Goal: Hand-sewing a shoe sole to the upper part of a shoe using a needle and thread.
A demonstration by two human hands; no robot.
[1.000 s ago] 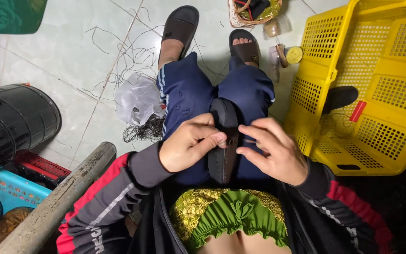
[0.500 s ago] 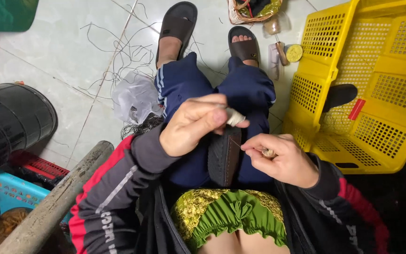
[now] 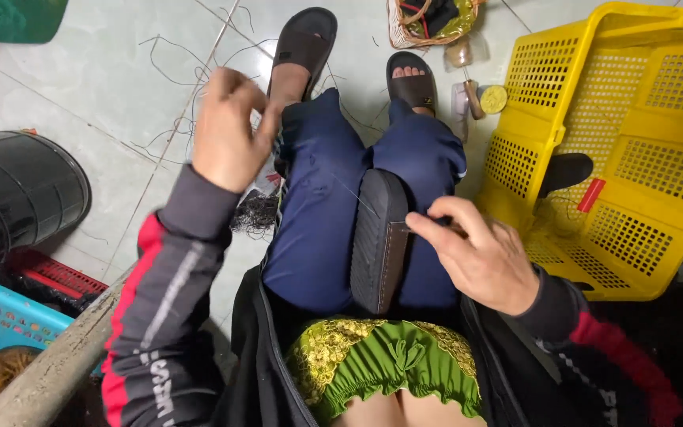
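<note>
Head view showed the left hand (image 3: 229, 130) raised at upper left of centre, its grip pinched shut on a thin thread (image 3: 341, 186) drawn taut down to the black shoe sole (image 3: 379, 241) standing on edge between the knees at frame centre. The right hand (image 3: 480, 257) steadied the sole, fingers pressed to its side; whether they held a needle could not be told. Judged as a stitching pull-through, the work next called for another pass through the sole's edge. A yellow perforated basket (image 3: 634, 150) bearing a small red tag stood at right, and a round yellow lid (image 3: 493, 99) lay on the floor beside it.
</note>
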